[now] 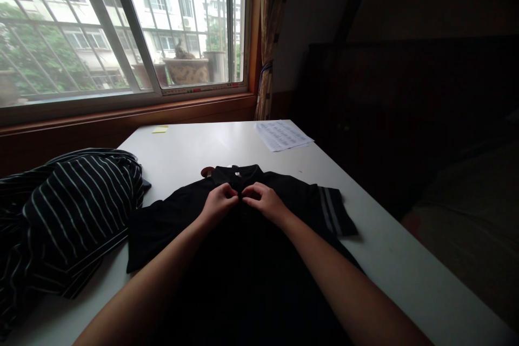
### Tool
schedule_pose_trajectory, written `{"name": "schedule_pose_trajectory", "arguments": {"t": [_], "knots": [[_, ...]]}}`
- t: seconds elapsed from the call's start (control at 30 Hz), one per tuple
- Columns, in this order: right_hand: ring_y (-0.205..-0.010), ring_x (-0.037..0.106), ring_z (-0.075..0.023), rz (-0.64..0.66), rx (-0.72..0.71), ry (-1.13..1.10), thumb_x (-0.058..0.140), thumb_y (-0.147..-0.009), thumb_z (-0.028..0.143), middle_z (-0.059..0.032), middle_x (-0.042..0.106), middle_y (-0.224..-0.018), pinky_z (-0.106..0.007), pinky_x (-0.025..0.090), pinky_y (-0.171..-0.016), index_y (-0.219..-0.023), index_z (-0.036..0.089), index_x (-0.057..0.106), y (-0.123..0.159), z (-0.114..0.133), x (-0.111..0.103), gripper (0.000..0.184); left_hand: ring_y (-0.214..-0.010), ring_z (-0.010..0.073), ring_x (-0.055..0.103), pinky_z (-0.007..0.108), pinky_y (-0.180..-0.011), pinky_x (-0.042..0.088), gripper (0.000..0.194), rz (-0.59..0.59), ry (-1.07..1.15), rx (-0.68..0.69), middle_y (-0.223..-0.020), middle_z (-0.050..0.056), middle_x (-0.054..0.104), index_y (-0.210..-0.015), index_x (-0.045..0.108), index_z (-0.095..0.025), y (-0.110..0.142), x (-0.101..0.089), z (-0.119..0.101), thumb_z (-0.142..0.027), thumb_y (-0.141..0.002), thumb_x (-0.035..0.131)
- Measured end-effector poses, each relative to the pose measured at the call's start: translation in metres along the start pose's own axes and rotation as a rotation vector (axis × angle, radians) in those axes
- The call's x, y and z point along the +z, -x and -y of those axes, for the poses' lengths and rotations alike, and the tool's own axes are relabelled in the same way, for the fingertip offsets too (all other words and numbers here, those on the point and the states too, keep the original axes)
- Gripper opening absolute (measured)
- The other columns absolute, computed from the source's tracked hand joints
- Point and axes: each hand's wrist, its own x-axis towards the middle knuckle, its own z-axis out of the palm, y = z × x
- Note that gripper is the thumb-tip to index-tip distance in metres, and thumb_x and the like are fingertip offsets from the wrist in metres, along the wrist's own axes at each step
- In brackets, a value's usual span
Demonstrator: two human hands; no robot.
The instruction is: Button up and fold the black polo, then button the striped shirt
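On our left, a soft, striped cloth [81, 205] sits in a puffy heap; the black shirt [243, 235] lies in the middle of the smooth, white counter [219, 143], spread out, so that part looks done; our left grip [221, 203] and our right grip [265, 200] both pinch its front, just below the collar [225, 174]; we can't tell if it is fastened there, so that bit may be left; next come thin, flat papers [281, 136]; last, two grey stripes cross the sleeve [338, 211].

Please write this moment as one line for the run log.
left hand: pinching shirt below collar | right hand: pinching shirt beside it | shirt: lying on table | nearby: striped cloth at left, papers beyond
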Motion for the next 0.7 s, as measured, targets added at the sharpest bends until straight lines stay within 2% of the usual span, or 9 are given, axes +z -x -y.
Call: {"name": "schedule_pose_trajectory", "arguments": {"t": [0.37,0.53,0.7], "knots": [[-0.077,0.061,-0.0146,-0.057,-0.036,0.057,0.07,-0.08,0.024,-0.0012,0.067,-0.086,-0.026,0.047,-0.073,-0.091,0.02,0.072,0.0003,-0.004,0.0051,0.012,-0.077,0.017,0.065,0.026,-0.072,0.049,0.008,-0.005,-0.015,0.037,-0.081,0.0,0.071,-0.077,0.066,-0.019,0.0022,0.0006,-0.0015,-0.025,-0.072,0.065],[-0.081,0.065,-0.0163,-0.073,0.026,0.038,0.072,-0.077,0.022,-0.0019,0.07,-0.086,-0.027,0.049,-0.076,-0.087,0.02,0.073,-0.0005,-0.0046,0.0073,0.01,-0.082,0.0168,0.066,0.026,-0.076,0.049,0.015,-0.004,-0.021,0.098,-0.086,0.0,0.071,-0.088,0.068,-0.021,0.0048,0.0021,-0.0018,-0.021,-0.073,0.064],[-0.083,0.066,-0.0176,-0.059,0.067,0.058,0.071,-0.076,0.02,-0.0024,0.072,-0.086,-0.028,0.049,-0.077,-0.084,0.02,0.073,-0.0015,-0.0049,0.0072,0.008,-0.078,0.0155,0.065,0.025,-0.072,0.048,0.012,-0.009,-0.056,0.132,-0.083,-0.001,0.07,-0.084,0.065,-0.021,0.007,0.0036,-0.0038,-0.017,-0.073,0.062]]}}
